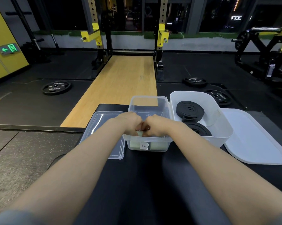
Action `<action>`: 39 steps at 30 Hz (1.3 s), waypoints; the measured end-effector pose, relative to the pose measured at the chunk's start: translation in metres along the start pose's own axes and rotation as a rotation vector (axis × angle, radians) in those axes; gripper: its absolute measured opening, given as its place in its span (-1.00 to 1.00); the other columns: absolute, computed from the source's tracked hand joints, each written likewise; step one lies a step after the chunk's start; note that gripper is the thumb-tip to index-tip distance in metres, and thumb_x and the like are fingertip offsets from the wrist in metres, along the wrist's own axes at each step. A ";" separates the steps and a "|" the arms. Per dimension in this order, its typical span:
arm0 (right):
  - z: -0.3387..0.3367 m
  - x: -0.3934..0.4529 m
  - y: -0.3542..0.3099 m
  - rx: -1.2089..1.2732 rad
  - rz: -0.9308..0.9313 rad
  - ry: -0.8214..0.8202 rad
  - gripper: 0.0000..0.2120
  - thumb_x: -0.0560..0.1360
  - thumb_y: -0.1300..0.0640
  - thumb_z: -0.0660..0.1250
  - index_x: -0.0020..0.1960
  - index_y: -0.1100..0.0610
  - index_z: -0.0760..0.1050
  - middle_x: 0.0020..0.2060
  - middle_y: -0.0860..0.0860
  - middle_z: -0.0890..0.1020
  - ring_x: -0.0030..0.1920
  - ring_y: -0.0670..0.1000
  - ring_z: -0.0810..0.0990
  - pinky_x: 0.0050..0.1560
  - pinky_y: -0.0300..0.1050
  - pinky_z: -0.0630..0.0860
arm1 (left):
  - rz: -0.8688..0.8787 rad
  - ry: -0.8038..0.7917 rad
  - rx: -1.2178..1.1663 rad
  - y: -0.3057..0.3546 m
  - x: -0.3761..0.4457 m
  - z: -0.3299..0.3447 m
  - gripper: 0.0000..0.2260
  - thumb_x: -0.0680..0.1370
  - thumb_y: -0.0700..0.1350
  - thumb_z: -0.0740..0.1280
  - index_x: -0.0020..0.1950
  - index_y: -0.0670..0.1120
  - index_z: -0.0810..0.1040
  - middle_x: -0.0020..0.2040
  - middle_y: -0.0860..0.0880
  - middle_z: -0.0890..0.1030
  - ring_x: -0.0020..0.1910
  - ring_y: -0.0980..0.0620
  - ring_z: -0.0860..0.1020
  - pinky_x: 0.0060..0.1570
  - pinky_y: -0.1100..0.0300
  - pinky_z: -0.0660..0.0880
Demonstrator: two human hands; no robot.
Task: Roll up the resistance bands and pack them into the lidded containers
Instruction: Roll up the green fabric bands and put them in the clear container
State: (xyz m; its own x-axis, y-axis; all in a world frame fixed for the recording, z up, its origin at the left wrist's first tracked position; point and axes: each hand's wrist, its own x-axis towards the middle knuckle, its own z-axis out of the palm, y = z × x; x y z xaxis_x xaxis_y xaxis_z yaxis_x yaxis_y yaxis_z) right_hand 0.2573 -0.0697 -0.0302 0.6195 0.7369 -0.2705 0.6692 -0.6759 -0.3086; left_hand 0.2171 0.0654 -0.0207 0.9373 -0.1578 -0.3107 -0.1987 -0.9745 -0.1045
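both hands in clear container, seemingly gripping green band

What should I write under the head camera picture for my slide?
Both hands tuck a pale green band into the clear container, beside the white container holding black rolled bands.

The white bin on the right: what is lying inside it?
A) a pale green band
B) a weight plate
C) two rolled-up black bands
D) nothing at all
C: two black coiled bands lie inside the white bin, one nearer the far end and one closer to the person.
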 end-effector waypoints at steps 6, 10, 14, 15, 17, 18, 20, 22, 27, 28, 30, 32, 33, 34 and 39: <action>-0.001 -0.004 -0.002 -0.015 0.015 -0.021 -0.72 0.49 0.01 0.32 0.14 0.11 0.58 0.00 0.08 0.64 -0.04 0.12 0.60 -0.02 0.01 0.57 | -0.012 -0.032 -0.092 -0.003 -0.001 0.001 -0.75 0.53 0.07 0.30 0.11 -0.05 0.50 -0.13 0.03 0.52 0.03 -0.01 0.40 0.31 -0.02 0.32; -0.005 -0.005 -0.004 -0.006 0.012 -0.008 -0.69 0.50 0.01 0.33 0.20 0.08 0.56 0.06 0.03 0.61 -0.03 0.07 0.56 -0.01 -0.04 0.53 | -0.032 0.006 -0.159 -0.002 -0.009 -0.002 -0.75 0.57 -0.02 0.28 0.19 -0.09 0.47 -0.13 0.01 0.48 0.23 -0.05 0.38 0.13 0.07 0.40; -0.008 -0.004 -0.002 0.012 0.015 -0.005 -0.69 0.51 0.06 0.32 0.23 0.08 0.54 0.09 0.02 0.61 0.04 0.05 0.55 0.09 -0.04 0.50 | -0.061 0.019 -0.135 0.002 -0.011 -0.005 -0.69 0.56 -0.07 0.30 0.29 -0.06 0.43 0.14 -0.08 0.51 0.20 -0.04 0.40 -0.06 0.19 0.33; -0.007 -0.004 -0.002 0.020 0.017 -0.002 -0.69 0.51 0.07 0.32 0.23 0.09 0.54 0.10 0.02 0.61 0.06 0.05 0.55 0.11 -0.04 0.50 | -0.066 0.015 -0.113 0.003 -0.012 -0.006 -0.67 0.56 -0.07 0.31 0.30 -0.07 0.43 0.17 -0.08 0.50 0.20 -0.03 0.40 -0.07 0.19 0.32; -0.006 -0.003 -0.001 0.041 0.022 0.009 -0.67 0.49 0.09 0.35 0.24 0.09 0.51 0.11 0.01 0.59 0.08 0.03 0.54 0.14 -0.07 0.48 | -0.076 0.002 -0.071 0.005 -0.011 -0.008 -0.66 0.55 -0.04 0.32 0.30 -0.10 0.45 0.16 -0.09 0.52 0.19 -0.04 0.42 -0.08 0.18 0.33; -0.006 -0.003 -0.001 0.046 0.026 0.012 -0.67 0.48 0.11 0.36 0.24 0.10 0.51 0.10 0.01 0.59 0.08 0.04 0.54 0.14 -0.06 0.48 | -0.080 -0.004 -0.054 0.005 -0.010 -0.008 -0.67 0.55 -0.03 0.32 0.28 -0.11 0.46 0.15 -0.10 0.54 0.18 -0.05 0.43 -0.10 0.18 0.34; -0.005 -0.001 0.000 0.050 0.031 0.007 -0.68 0.47 0.14 0.36 0.22 0.10 0.51 0.08 0.04 0.61 0.07 0.06 0.55 0.15 -0.01 0.49 | -0.080 -0.010 -0.024 0.005 -0.010 -0.007 -0.70 0.56 -0.03 0.31 0.24 -0.13 0.49 0.11 -0.10 0.56 0.14 -0.05 0.44 -0.13 0.18 0.32; -0.004 -0.001 0.001 0.053 0.030 -0.001 -0.67 0.46 0.14 0.37 0.22 0.10 0.52 0.05 0.04 0.62 0.02 0.05 0.56 0.11 -0.01 0.51 | -0.064 0.010 0.003 0.005 -0.009 -0.007 -0.72 0.55 -0.05 0.31 0.21 -0.13 0.50 0.10 -0.08 0.58 0.13 -0.06 0.46 -0.15 0.18 0.29; -0.002 -0.003 -0.001 0.080 0.019 0.060 -0.76 0.44 0.15 0.39 0.10 0.16 0.55 -0.01 0.07 0.64 -0.12 0.05 0.57 -0.11 -0.11 0.51 | -0.068 0.054 0.001 0.007 -0.012 -0.008 -0.72 0.53 -0.07 0.31 0.22 -0.06 0.45 0.10 -0.05 0.56 0.12 -0.05 0.47 -0.16 0.16 0.32; -0.001 -0.004 -0.001 0.085 0.019 0.076 -0.76 0.44 0.15 0.39 0.08 0.17 0.55 -0.02 0.07 0.63 -0.10 0.06 0.57 -0.11 -0.11 0.51 | -0.071 0.058 -0.001 0.007 -0.012 -0.008 -0.72 0.53 -0.07 0.31 0.23 -0.06 0.43 0.10 -0.06 0.55 0.12 -0.06 0.47 -0.15 0.16 0.33; -0.001 -0.006 -0.001 0.105 0.015 0.112 -0.78 0.43 0.18 0.40 0.07 0.18 0.53 -0.05 0.03 0.61 -0.15 0.01 0.54 -0.18 -0.18 0.46 | -0.076 0.078 -0.015 0.009 -0.013 -0.009 -0.71 0.53 -0.07 0.29 0.23 -0.09 0.40 0.10 -0.08 0.55 0.10 -0.08 0.48 -0.15 0.15 0.33; -0.001 -0.006 -0.001 0.143 0.009 0.158 -0.75 0.41 0.23 0.41 0.07 0.16 0.49 -0.07 0.01 0.56 -0.15 0.00 0.52 -0.15 -0.19 0.47 | -0.089 0.127 -0.045 0.010 -0.012 -0.008 -0.70 0.52 -0.13 0.28 0.24 -0.10 0.37 0.10 -0.09 0.55 0.00 -0.05 0.48 -0.17 0.15 0.33; -0.002 -0.006 -0.001 0.153 0.011 0.182 -0.73 0.40 0.25 0.40 0.07 0.16 0.47 -0.04 0.02 0.56 -0.09 0.03 0.53 -0.08 -0.12 0.50 | -0.096 0.159 -0.066 0.011 -0.012 -0.007 -0.70 0.52 -0.17 0.27 0.24 -0.11 0.35 0.11 -0.09 0.54 -0.06 -0.03 0.45 -0.19 0.15 0.33; -0.002 -0.005 -0.001 0.150 0.020 0.206 -0.71 0.39 0.26 0.40 0.08 0.16 0.45 0.00 0.05 0.55 -0.03 0.07 0.53 0.00 -0.05 0.51 | -0.105 0.191 -0.086 0.011 -0.012 -0.007 -0.70 0.52 -0.21 0.26 0.24 -0.12 0.34 0.11 -0.10 0.53 -0.09 -0.03 0.43 -0.19 0.15 0.32; -0.003 -0.002 -0.003 0.062 0.068 0.330 -0.70 0.43 0.27 0.32 0.15 0.21 0.39 0.11 0.12 0.45 0.08 0.15 0.46 0.04 0.01 0.44 | -0.130 0.331 -0.237 0.010 -0.006 -0.005 -0.74 0.48 -0.29 0.26 0.14 -0.15 0.35 0.12 -0.13 0.47 0.03 -0.14 0.47 -0.16 0.14 0.27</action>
State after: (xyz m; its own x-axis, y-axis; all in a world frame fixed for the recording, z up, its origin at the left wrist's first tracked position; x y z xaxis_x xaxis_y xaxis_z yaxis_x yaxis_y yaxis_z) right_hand 0.2558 -0.0692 -0.0258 0.7680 0.6403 0.0138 0.6019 -0.7143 -0.3571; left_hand 0.2111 0.0563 -0.0157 0.9992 -0.0362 0.0151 -0.0377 -0.9933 0.1092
